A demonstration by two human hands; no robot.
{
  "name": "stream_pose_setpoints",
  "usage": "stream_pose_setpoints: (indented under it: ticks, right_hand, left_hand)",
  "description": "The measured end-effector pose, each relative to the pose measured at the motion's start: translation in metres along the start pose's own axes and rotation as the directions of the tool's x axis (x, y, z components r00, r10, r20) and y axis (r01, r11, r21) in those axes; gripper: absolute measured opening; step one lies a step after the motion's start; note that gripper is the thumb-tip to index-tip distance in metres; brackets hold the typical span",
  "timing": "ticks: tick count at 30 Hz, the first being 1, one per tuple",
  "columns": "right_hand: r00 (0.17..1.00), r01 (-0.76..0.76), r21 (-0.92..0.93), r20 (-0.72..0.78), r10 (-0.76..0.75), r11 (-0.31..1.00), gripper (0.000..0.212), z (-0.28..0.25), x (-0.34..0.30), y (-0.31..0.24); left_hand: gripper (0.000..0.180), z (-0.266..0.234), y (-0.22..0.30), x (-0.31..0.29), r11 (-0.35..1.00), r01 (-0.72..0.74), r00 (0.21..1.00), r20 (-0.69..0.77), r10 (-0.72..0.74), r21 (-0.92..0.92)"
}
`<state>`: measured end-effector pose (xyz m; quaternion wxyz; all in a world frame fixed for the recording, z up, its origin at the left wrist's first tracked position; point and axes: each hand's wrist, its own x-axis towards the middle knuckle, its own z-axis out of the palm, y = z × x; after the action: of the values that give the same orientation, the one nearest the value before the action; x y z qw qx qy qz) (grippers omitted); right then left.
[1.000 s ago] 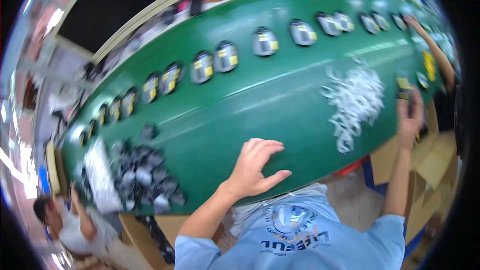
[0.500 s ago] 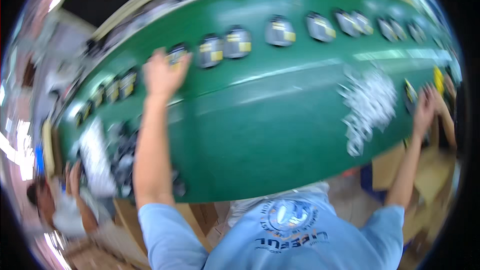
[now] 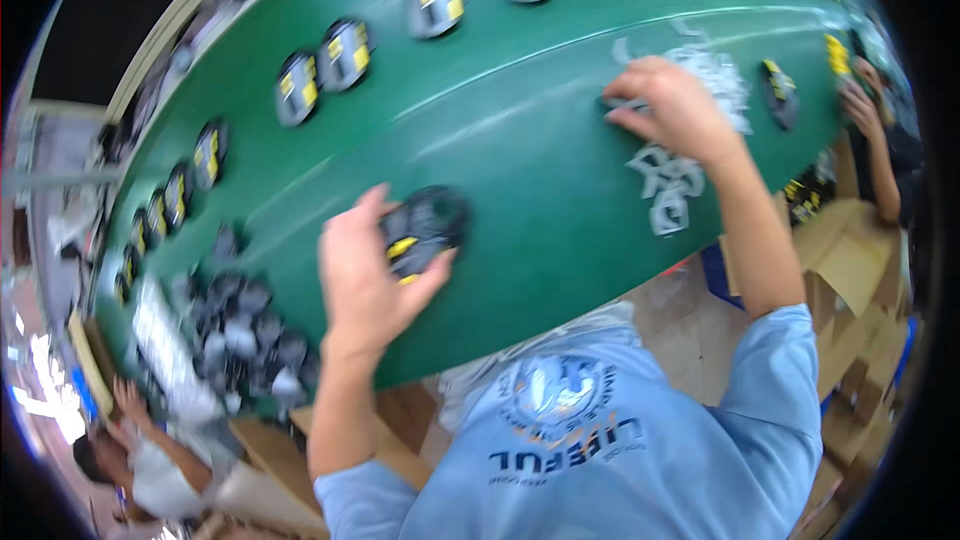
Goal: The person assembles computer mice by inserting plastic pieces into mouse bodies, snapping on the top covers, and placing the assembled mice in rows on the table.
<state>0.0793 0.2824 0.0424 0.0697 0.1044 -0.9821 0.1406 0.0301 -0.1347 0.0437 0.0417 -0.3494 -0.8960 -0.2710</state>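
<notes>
On green table point(image 3: 530, 200), hands point(image 3: 362, 275), yellow-marked device point(image 3: 430, 220), lettered blue shirt point(image 3: 575, 410)

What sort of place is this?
Probably a small-product assembly line: matching grey-and-black units spaced along a long green work surface, a loose heap of white pieces, and a co-worker off the left end.

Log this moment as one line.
left hand: holding dark yellow-marked device | right hand: at pile of white pieces | green table: row of similar devices beyond hands
</notes>
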Motion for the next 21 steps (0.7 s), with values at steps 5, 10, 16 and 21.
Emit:
stream_pose_setpoints:
  ticks: [5, 10, 16, 21]
  right_hand:
    - [0.992, -0.041, 0.082, 0.126, 0.030, 0.996, 0.021, -0.005, 0.029, 0.006]
    - [0.981, -0.135, -0.010, 0.136, 0.135, 0.991, 0.025, -0.020, 0.020, 0.005]
    - [0.964, -0.102, 0.019, 0.247, 0.095, 0.995, 0.020, -0.011, 0.032, 0.008]
    - [0.998, -0.039, 0.428, -0.022, 0.054, 0.903, 0.019, -0.041, 0.033, -0.065]
  left_hand:
    - [0.104, 0.043, -0.002, -0.025, 0.999, 0.023, 0.997, -0.066, -0.026, -0.044]
    - [0.098, 0.045, -0.007, -0.035, 0.987, 0.007, 0.997, -0.071, -0.018, -0.158]
    - [0.084, 0.039, -0.011, -0.049, 0.999, -0.031, 0.996, -0.080, 0.029, -0.020]
    - [0.080, 0.046, -0.004, -0.042, 0.999, -0.021, 0.996, -0.084, 0.018, -0.030]
